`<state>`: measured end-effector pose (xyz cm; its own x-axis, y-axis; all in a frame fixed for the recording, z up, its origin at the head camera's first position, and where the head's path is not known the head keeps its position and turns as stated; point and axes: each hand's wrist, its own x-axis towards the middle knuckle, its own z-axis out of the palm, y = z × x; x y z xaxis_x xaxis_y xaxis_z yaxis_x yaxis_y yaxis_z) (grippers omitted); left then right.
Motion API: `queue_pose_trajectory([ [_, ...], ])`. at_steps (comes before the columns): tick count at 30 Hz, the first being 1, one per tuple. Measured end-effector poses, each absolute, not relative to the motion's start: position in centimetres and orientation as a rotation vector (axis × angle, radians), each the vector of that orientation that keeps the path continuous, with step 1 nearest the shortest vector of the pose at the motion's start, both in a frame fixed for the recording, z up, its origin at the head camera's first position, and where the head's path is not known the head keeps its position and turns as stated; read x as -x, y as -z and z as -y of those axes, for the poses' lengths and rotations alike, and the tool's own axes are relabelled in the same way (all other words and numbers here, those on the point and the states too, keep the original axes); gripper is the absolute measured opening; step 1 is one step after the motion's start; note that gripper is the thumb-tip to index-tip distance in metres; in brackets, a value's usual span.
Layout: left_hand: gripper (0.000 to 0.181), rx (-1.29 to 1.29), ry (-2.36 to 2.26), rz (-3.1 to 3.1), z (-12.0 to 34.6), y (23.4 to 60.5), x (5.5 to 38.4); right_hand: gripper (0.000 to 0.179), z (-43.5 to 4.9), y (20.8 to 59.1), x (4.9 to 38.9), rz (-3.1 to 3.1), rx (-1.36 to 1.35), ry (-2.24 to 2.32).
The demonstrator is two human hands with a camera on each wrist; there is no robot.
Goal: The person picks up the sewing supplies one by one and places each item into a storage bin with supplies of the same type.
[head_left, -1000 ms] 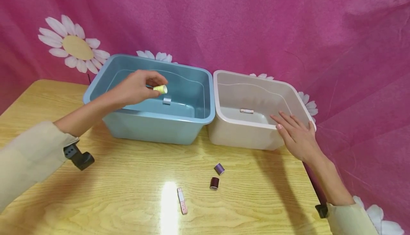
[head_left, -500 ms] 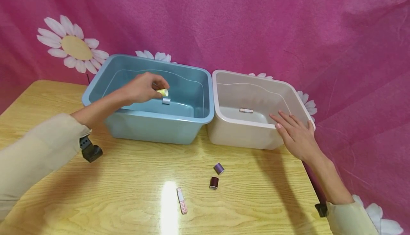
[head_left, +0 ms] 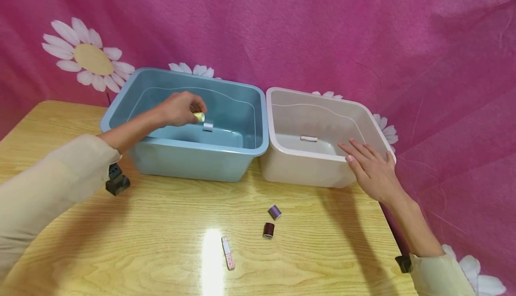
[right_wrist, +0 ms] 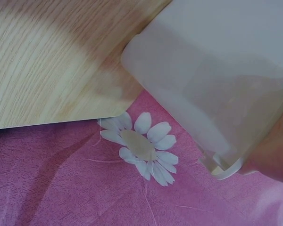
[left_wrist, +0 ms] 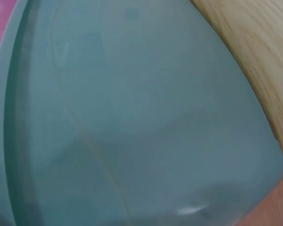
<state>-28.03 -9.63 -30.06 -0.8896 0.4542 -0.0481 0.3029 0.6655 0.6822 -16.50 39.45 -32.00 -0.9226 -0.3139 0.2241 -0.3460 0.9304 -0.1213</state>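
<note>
One smooth-walled blue plastic tub (head_left: 193, 164) stands leftmost on the wood-grained table (head_left: 169, 224). Over its opening, the left-hand grip (head_left: 180, 109) pinches a yellow thread spool (head_left: 199, 117), a small cylinder with a pale end. The spool should be light and stiff, hard to break, its wound thread giving some friction — best held across the round sides, since it may roll. A pale spool (head_left: 208, 127) lies on the tub's floor. Farther right on the table lie a folded tape measure (head_left: 228, 253), flat and probably flexible, then a dark maroon spool (head_left: 268, 230) and a purple spool (head_left: 275, 212), near each other but apart. Another folded tape (head_left: 308, 139) lies inside the beige plastic tub (head_left: 302, 169), whose rounded rim bears the right-hand grip (head_left: 372, 175) — fingers straight, holding nothing.
</note>
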Motion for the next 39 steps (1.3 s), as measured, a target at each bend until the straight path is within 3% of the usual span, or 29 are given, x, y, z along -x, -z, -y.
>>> queue_pose_trajectory([
  [39,0.025,-0.636,-0.875,-2.650,9.51,30.71,28.89,0.044,-39.59,32.17,16.70,2.894,-0.500,-0.228],
])
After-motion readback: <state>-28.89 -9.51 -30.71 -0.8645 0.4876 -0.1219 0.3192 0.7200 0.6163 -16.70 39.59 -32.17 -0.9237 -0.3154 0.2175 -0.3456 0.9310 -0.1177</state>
